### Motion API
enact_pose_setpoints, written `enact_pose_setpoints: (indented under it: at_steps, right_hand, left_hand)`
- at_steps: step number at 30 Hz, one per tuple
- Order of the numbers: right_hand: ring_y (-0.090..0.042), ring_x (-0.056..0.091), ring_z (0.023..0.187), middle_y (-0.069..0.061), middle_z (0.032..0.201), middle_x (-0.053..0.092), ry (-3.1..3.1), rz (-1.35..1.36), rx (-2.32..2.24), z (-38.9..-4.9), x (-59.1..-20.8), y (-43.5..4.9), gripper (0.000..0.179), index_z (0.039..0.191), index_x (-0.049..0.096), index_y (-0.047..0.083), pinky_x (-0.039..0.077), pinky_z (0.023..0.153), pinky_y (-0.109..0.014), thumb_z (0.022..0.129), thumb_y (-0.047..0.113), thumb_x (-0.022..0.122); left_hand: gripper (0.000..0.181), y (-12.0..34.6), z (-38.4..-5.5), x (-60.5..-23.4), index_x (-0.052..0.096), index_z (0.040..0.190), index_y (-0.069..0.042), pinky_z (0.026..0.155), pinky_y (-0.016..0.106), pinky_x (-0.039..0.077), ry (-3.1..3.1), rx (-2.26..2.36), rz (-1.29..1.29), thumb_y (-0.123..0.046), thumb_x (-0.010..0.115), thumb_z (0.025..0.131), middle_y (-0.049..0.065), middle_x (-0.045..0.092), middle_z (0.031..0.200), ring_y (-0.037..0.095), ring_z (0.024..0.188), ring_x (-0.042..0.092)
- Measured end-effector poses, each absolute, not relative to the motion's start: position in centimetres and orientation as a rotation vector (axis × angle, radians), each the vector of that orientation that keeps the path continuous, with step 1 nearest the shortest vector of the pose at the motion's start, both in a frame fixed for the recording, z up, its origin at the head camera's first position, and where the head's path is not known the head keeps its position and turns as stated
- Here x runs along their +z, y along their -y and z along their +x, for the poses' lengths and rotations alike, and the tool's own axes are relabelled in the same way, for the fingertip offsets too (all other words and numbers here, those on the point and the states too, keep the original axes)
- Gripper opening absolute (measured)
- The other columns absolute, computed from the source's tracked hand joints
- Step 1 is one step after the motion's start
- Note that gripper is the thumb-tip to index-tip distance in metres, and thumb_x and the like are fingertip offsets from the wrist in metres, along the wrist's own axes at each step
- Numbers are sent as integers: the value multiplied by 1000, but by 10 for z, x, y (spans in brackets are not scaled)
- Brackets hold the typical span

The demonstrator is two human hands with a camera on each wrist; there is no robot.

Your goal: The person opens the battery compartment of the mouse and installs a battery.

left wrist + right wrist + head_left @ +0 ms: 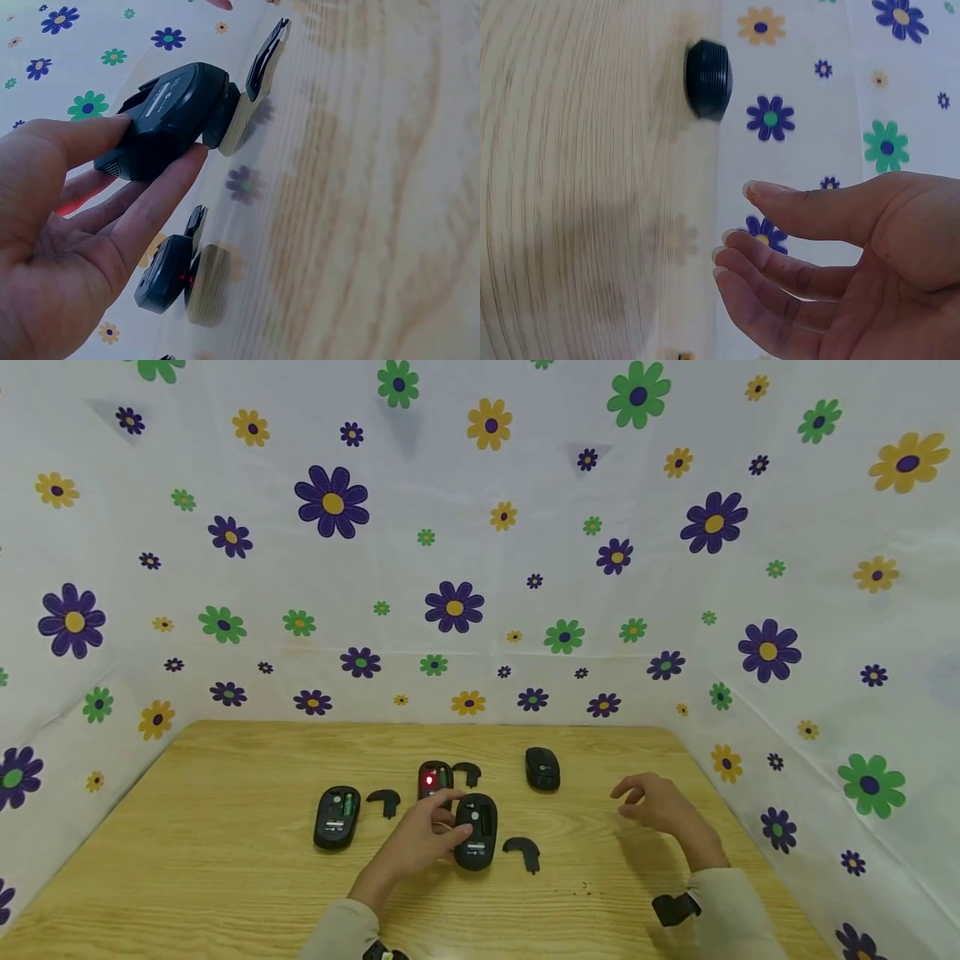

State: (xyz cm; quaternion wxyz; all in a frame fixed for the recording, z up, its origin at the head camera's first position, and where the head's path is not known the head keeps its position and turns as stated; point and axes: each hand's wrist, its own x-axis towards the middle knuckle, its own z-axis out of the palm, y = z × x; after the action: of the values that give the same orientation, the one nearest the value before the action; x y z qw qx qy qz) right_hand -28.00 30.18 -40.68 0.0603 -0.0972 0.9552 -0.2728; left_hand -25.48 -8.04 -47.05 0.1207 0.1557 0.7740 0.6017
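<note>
My left hand (423, 839) grips a black computer mouse (476, 832) by its side, thumb on the upturned underside and fingers beneath. Its battery slot shows dark in the head view. In the left wrist view the held mouse (169, 120) tilts above the wood. Just right of it lies a curved black battery cover (522, 853). My right hand (660, 810) hovers over the right side of the table, fingers loosely bent with nothing between them. Nearest to it is an upright black mouse (542, 768), also seen as a dark ridged shape (709, 80) in the right wrist view.
Another upturned mouse (337, 818) with a green battery lies at left, a cover (386, 802) beside it. Behind my left hand is a third upturned mouse (433, 777), its red light on, next to its cover (468, 772). Small crumbs (582, 888) dot the wooden table (225, 877).
</note>
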Motion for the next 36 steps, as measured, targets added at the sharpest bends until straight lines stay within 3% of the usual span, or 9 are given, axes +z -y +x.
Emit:
enact_pose_setpoints:
  at_steps: [9, 12, 23, 31, 36]
  right_hand:
    - [-27, 68, 80, -27, 103, 70, -2948, -178, -774, -289, -405, -336, 25, 118, 70, -5, 59, 64, -39, 94, 3, 69]
    - [-32, 68, 83, -30, 104, 70, -2967, -155, -721, -292, -405, -345, 25, 117, 69, -6, 57, 63, -39, 94, 3, 69]
    - [-47, 66, 98, -37, 110, 67, -2981, -37, -647, -298, -414, -364, 24, 112, 70, -9, 60, 81, -54, 91, 3, 71]
    - [-39, 66, 94, -34, 108, 69, -2972, 19, -626, -302, -420, -371, 25, 111, 71, -9, 57, 83, -53, 89, 3, 69]
    - [-41, 67, 94, -34, 107, 69, -2965, 11, -613, -301, -421, -373, 26, 112, 70, -10, 58, 82, -53, 88, 0, 69]
  left_hand:
    - [55, 85, -255, -471, 50, 148, -9, 70, 39, 67, -2287, 1756, 438, -18, 72, 98, 21, 69, 113, 30, 101, 75]
    - [55, 86, -255, -471, 51, 147, -9, 70, 38, 67, -2299, 1747, 440, -18, 72, 98, 21, 69, 114, 30, 101, 74]
    - [55, 89, -257, -474, 51, 147, -8, 69, 36, 67, -2327, 1717, 452, -19, 73, 98, 21, 69, 114, 29, 101, 74]
    - [52, 91, -256, -475, 52, 146, -8, 69, 37, 67, -2309, 1737, 457, -17, 72, 98, 20, 70, 111, 27, 98, 75]
    - [54, 91, -255, -471, 51, 147, -9, 70, 38, 67, -2301, 1740, 451, -19, 72, 98, 20, 69, 113, 28, 100, 75]
